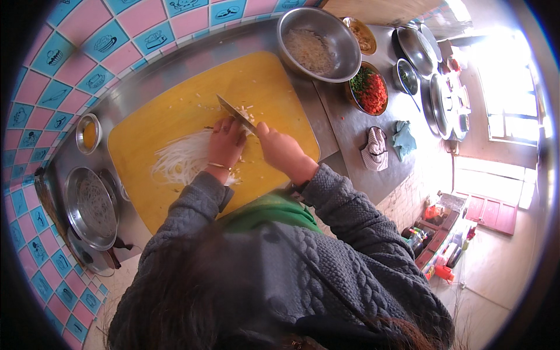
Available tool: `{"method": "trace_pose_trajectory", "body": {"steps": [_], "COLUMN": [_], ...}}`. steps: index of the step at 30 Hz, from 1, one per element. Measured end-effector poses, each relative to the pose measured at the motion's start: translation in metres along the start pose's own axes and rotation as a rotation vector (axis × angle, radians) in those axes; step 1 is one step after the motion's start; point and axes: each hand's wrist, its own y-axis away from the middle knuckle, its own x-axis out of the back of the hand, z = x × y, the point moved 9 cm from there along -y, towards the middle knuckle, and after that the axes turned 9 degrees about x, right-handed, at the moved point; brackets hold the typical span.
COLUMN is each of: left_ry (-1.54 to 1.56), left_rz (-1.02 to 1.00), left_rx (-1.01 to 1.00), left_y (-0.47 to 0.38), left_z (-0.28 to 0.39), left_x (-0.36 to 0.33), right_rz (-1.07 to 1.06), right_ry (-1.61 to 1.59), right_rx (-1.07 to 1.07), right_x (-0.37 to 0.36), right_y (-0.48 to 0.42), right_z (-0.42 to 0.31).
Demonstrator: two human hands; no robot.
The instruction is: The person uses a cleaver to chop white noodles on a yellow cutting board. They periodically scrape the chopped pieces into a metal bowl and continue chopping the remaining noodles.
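Note:
My right hand (282, 148) grips a kitchen knife (237, 114) by its handle, the blade slanting up and left across a yellow cutting board (280, 92). Just left of the blade, the fingers of my left hand (226, 142) press down on a bundle of long, white, noodle-like strands (183, 155). The strands fan out to the left of that hand. Short chopped bits (246, 113) lie along the far side of the blade, with a few scattered elsewhere on the board. The knife's edge and the strand ends beneath my left fingers are hidden.
A large steel bowl (345, 48) with pale, chopped contents stands beyond the board's far right corner. Right of it is a bowl of red and green chopped food (369, 89). Cloths (375, 148) lie nearby. At left are a small bowl (89, 134) and a steel basin of strands (92, 208).

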Motion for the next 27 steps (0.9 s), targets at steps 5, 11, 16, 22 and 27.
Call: {"method": "trace_pose_trajectory", "body": {"steps": [5, 11, 16, 22, 27], "left_ry": [0.007, 0.000, 0.030, 0.067, 0.052], "left_rz": [0.016, -0.046, -0.052, -0.059, -0.059], "left_rx": [-0.033, -0.036, -0.040, -0.017, -0.020], "left_y": [-0.001, -0.003, 0.002, 0.005, 0.005], "left_z": [0.002, 0.007, 0.007, 0.000, -0.002], "left_x": [0.003, 0.004, 0.012, 0.015, 0.011], "right_rz": [-0.061, 0.006, 0.115, 0.246, 0.145], "right_ry": [-0.056, -0.047, -0.137, -0.178, -0.077], "right_rx": [-0.043, -0.017, -0.044, 0.013, 0.046], "right_x": [-0.006, -0.013, -0.016, -0.002, 0.012], "right_y": [-0.006, -0.019, -0.015, -0.002, 0.015], "right_z": [0.003, 0.000, 0.013, 0.014, 0.000]}}
